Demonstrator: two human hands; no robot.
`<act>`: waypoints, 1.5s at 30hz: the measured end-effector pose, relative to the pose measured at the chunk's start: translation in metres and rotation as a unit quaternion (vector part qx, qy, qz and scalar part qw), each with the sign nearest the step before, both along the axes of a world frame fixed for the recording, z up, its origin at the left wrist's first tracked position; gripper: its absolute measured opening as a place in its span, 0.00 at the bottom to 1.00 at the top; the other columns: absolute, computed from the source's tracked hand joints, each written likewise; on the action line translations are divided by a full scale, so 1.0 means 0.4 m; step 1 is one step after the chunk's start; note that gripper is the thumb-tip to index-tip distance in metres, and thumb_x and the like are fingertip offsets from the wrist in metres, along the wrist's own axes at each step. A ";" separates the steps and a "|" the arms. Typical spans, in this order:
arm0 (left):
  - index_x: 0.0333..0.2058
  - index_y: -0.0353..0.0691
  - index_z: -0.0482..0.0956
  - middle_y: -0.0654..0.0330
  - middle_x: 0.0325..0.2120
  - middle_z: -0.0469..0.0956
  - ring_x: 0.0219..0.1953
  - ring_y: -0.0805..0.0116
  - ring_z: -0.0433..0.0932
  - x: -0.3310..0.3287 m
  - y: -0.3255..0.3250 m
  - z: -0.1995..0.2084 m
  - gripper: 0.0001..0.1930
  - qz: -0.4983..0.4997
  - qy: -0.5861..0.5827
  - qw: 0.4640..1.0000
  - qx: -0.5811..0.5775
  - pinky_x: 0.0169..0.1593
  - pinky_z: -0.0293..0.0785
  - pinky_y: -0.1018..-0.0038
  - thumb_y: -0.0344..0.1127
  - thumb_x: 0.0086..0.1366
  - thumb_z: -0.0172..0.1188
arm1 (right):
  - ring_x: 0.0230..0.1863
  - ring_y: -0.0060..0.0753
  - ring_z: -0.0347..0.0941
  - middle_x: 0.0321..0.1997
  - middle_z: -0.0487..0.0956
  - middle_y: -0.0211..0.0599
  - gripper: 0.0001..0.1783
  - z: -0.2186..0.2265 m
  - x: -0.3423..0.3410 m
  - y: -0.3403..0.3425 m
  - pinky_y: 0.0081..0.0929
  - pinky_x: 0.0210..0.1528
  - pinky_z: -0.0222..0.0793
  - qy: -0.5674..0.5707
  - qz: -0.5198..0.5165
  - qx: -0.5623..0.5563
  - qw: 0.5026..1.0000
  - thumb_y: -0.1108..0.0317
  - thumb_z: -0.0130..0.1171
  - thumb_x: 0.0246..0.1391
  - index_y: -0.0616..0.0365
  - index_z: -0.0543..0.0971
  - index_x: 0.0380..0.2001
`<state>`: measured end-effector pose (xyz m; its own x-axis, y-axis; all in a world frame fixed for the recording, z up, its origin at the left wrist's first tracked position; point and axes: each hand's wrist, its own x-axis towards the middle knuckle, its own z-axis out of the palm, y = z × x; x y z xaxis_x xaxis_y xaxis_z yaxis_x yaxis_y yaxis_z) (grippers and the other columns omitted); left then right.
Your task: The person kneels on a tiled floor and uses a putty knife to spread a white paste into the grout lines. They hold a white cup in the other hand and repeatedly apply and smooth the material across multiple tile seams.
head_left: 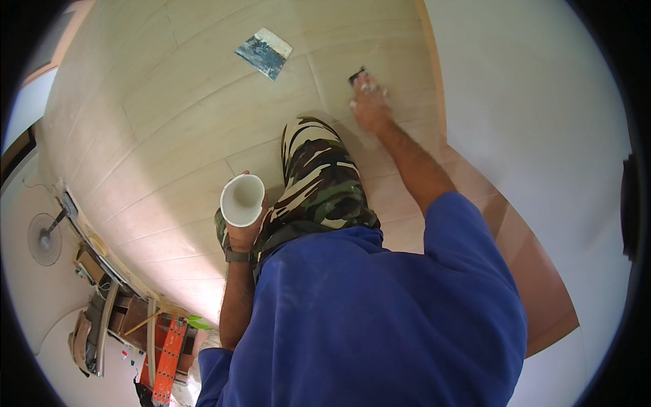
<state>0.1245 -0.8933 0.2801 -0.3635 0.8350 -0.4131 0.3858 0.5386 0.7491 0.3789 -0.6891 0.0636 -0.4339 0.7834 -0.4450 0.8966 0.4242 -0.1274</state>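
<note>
My left hand is wrapped round a white cup, held upright in front of my left thigh. Only pale inner walls show in the cup; what it contains I cannot make out. At the right, my right hand reaches down to the tiled floor, its fingers spotted with white paste and slightly blurred. Those fingers close on a small black piece against the floor, mostly hidden, its kind unclear. Ahead and left of that hand lies a flat putty spreader, blue-grey and smeared with white, touched by neither hand.
Pale wood-look tiles spread ahead of my camouflage-trousered knees. A white wall with a tan skirting edge runs along my right. Toward the lower left stand a fan, an orange ladder and piled boards.
</note>
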 end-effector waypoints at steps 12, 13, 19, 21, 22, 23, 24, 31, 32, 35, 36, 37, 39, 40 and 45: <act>0.50 0.32 0.67 0.54 0.48 0.72 0.48 0.65 0.72 0.001 -0.023 0.005 0.26 -0.014 0.027 1.000 -0.009 0.51 0.66 0.75 0.31 0.53 0.64 | 0.61 0.48 0.55 0.61 0.60 0.46 0.29 0.006 0.079 0.003 0.48 0.57 0.55 0.164 -0.060 0.034 0.984 0.60 0.54 0.50 0.57 0.63 0.55; 0.49 0.32 0.68 0.55 0.48 0.73 0.48 0.65 0.72 0.007 -0.020 0.008 0.25 0.009 0.003 1.000 -0.004 0.51 0.66 0.75 0.31 0.53 0.64 | 0.58 0.49 0.58 0.59 0.62 0.46 0.29 0.003 0.085 -0.001 0.47 0.56 0.57 0.177 -0.118 0.039 0.976 0.61 0.56 0.49 0.56 0.65 0.54; 0.42 0.32 0.72 0.57 0.37 0.77 0.38 0.67 0.76 0.026 -0.019 0.003 0.21 0.047 -0.020 0.999 -0.003 0.44 0.70 0.73 0.33 0.51 0.67 | 0.49 0.49 0.65 0.48 0.70 0.45 0.27 -0.003 0.050 -0.027 0.43 0.50 0.63 0.122 -0.185 0.069 0.973 0.61 0.60 0.45 0.55 0.69 0.50; 0.40 0.33 0.73 0.57 0.35 0.78 0.37 0.67 0.76 0.026 -0.028 0.007 0.19 0.053 -0.023 0.998 0.001 0.42 0.71 0.73 0.33 0.50 0.67 | 0.48 0.49 0.66 0.46 0.70 0.45 0.26 0.002 0.028 -0.026 0.42 0.49 0.64 0.108 -0.223 0.068 0.966 0.62 0.61 0.44 0.55 0.70 0.49; 0.39 0.33 0.74 0.57 0.34 0.78 0.36 0.67 0.76 0.025 -0.034 0.010 0.18 0.056 -0.024 0.998 0.003 0.41 0.71 0.73 0.33 0.50 0.67 | 0.48 0.49 0.66 0.46 0.70 0.45 0.26 0.005 0.018 -0.021 0.42 0.49 0.64 0.105 -0.245 0.064 0.962 0.62 0.62 0.44 0.55 0.70 0.48; 0.38 0.33 0.74 0.57 0.33 0.78 0.35 0.68 0.77 0.022 -0.039 0.010 0.18 0.048 -0.013 0.999 0.006 0.40 0.71 0.73 0.33 0.50 0.67 | 0.49 0.49 0.66 0.46 0.70 0.45 0.26 0.008 0.009 -0.011 0.42 0.49 0.64 0.101 -0.267 0.063 0.956 0.63 0.62 0.43 0.55 0.71 0.48; 0.37 0.33 0.74 0.57 0.33 0.78 0.35 0.68 0.77 0.019 -0.047 0.009 0.17 0.040 -0.003 0.999 0.009 0.39 0.71 0.73 0.33 0.50 0.67 | 0.49 0.49 0.66 0.46 0.70 0.45 0.25 0.001 0.006 -0.001 0.41 0.49 0.64 0.103 -0.277 0.050 0.954 0.63 0.62 0.43 0.56 0.71 0.47; 0.37 0.33 0.75 0.57 0.31 0.79 0.33 0.68 0.78 -0.003 -0.107 -0.007 0.17 0.054 -0.013 0.998 0.017 0.38 0.72 0.73 0.33 0.49 0.68 | 0.48 0.49 0.66 0.43 0.71 0.45 0.16 -0.048 0.031 -0.012 0.42 0.49 0.64 0.130 -0.335 0.036 0.932 0.66 0.58 0.44 0.58 0.73 0.38; 0.37 0.33 0.75 0.57 0.31 0.79 0.33 0.68 0.78 -0.003 -0.110 -0.006 0.17 0.063 -0.016 0.998 0.014 0.38 0.72 0.74 0.32 0.49 0.68 | 0.48 0.49 0.66 0.43 0.71 0.44 0.14 -0.037 0.021 -0.018 0.42 0.49 0.65 0.109 -0.339 0.059 0.933 0.67 0.57 0.44 0.59 0.73 0.36; 0.35 0.33 0.75 0.58 0.30 0.78 0.32 0.69 0.77 0.000 -0.117 0.004 0.15 0.077 -0.027 0.997 0.012 0.37 0.72 0.73 0.33 0.50 0.67 | 0.47 0.47 0.68 0.42 0.73 0.45 0.12 -0.035 0.013 -0.002 0.40 0.48 0.65 0.089 -0.333 0.015 0.939 0.67 0.57 0.43 0.60 0.74 0.33; 0.34 0.33 0.75 0.58 0.29 0.78 0.31 0.69 0.76 0.002 -0.121 0.010 0.13 0.076 -0.032 0.997 0.015 0.36 0.71 0.73 0.34 0.52 0.65 | 0.46 0.46 0.68 0.41 0.73 0.45 0.12 -0.030 0.013 -0.004 0.39 0.48 0.65 0.111 -0.352 -0.004 0.929 0.67 0.57 0.43 0.60 0.74 0.32; 0.33 0.34 0.75 0.59 0.27 0.77 0.30 0.69 0.74 0.002 -0.125 0.015 0.12 0.074 -0.036 0.996 0.017 0.35 0.70 0.73 0.35 0.54 0.63 | 0.45 0.45 0.69 0.41 0.74 0.46 0.12 -0.023 0.015 -0.004 0.39 0.47 0.65 0.133 -0.370 -0.023 0.919 0.67 0.57 0.42 0.60 0.73 0.31; 0.33 0.34 0.75 0.59 0.27 0.77 0.30 0.69 0.74 -0.002 -0.131 0.022 0.12 0.073 -0.045 0.996 0.017 0.35 0.70 0.73 0.35 0.54 0.63 | 0.43 0.44 0.70 0.39 0.74 0.46 0.12 -0.008 0.016 0.001 0.37 0.47 0.65 0.201 -0.385 -0.036 0.900 0.68 0.57 0.42 0.61 0.74 0.32; 0.33 0.34 0.75 0.59 0.27 0.77 0.30 0.70 0.74 -0.004 -0.132 0.026 0.11 0.072 -0.049 0.996 0.018 0.36 0.70 0.74 0.35 0.55 0.63 | 0.43 0.44 0.71 0.38 0.75 0.46 0.13 -0.001 0.017 -0.006 0.35 0.46 0.65 0.246 -0.383 -0.031 0.890 0.68 0.57 0.42 0.61 0.74 0.33; 0.33 0.34 0.75 0.60 0.27 0.77 0.30 0.71 0.74 -0.015 -0.132 0.014 0.11 0.080 -0.035 0.995 0.052 0.35 0.70 0.75 0.34 0.54 0.63 | 0.36 0.42 0.73 0.34 0.76 0.42 0.15 0.083 0.010 -0.043 0.32 0.43 0.67 0.321 -0.288 0.097 0.897 0.69 0.55 0.44 0.61 0.76 0.38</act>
